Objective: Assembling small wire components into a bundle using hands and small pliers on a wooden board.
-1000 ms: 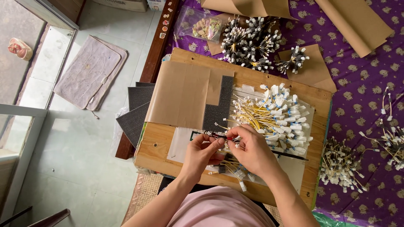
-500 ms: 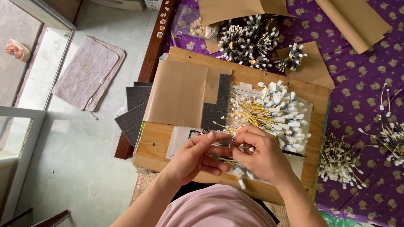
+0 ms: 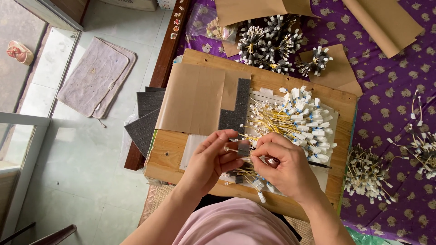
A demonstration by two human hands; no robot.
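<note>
Seen from above, both hands meet over a wooden board, the left hand [image 3: 210, 159] pinching a small dark foam piece [image 3: 243, 148] while the right hand [image 3: 284, 165] grips thin yellow wires [image 3: 247, 174] running left to right, the wire pile [image 3: 295, 120] just beyond.

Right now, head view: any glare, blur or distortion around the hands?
Head view: even daylight, soft shadows; left hand and right hand sharp, as is the yellow wire pile; mild glare on the glossy floor; slight wide-angle stretch at edges.
</note>
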